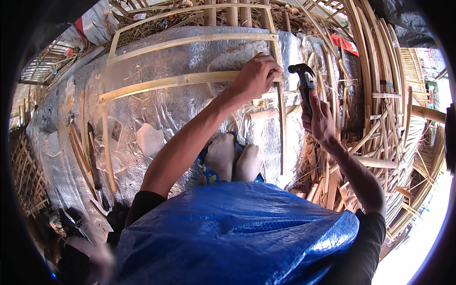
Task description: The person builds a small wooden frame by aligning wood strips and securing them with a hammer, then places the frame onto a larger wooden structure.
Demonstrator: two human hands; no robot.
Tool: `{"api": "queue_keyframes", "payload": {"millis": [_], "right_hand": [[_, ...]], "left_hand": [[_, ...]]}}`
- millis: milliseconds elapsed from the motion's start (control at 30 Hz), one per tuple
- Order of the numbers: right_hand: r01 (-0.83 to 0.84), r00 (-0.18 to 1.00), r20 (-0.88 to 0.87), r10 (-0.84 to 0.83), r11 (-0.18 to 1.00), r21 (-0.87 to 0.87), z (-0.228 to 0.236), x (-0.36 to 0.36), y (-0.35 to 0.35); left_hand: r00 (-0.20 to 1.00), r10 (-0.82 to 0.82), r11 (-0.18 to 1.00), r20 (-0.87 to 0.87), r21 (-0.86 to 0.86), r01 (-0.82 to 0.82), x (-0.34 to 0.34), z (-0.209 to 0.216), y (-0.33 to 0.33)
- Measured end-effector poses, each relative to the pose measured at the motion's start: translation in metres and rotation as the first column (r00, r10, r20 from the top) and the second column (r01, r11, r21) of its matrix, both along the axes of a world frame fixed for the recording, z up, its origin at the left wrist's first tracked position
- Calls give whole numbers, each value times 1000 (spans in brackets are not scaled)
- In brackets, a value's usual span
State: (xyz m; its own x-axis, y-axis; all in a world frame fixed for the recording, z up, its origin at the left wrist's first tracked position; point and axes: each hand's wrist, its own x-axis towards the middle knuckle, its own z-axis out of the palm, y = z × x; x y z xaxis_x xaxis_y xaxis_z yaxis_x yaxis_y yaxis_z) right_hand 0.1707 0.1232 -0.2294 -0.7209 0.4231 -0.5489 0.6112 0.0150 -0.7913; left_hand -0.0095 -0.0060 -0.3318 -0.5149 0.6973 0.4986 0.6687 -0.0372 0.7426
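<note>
A frame of pale bamboo slats lies on a silvery foil sheet in front of me. My left hand (259, 76) is closed at the right end of its nearest cross slat (175, 81), where that slat meets the long right-hand slat (282, 128). Whatever those fingers pinch is too small or hidden to make out. In my right hand (319, 121) is a black claw hammer (304, 80), gripped by its handle with the head raised just right of the joint. Farther off, a second cross slat (190, 42) spans the frame.
Silvery foil sheeting (128, 123) covers the ground. Stacked bamboo strips (380, 61) stand at the right, above scattered offcuts (327, 185). A blue tarp (237, 232) covers my lap. Loose sticks (81, 152) and a flat pale piece (149, 139) lie to the left.
</note>
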Motion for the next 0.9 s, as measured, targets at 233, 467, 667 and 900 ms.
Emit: {"api": "queue_keyframes", "payload": {"millis": [233,467,667,900], "right_hand": [[24,1000,7,-24,999,31,24,-7,-13],[74,925,-377,-58,997,28,-5,13,-12],[56,978,-206,-25,988,146,11,6,-15],[-120,993,25,118,954,274,-16,14,-1]], "left_hand": [[993,113,942,-19,-317,-113,3,24,-5],[974,224,927,-16,-304,-218,3,19,-12],[972,232,903,-45,-363,-232,-3,18,-14],[975,218,902,-30,-376,-213,1,20,-18]]}}
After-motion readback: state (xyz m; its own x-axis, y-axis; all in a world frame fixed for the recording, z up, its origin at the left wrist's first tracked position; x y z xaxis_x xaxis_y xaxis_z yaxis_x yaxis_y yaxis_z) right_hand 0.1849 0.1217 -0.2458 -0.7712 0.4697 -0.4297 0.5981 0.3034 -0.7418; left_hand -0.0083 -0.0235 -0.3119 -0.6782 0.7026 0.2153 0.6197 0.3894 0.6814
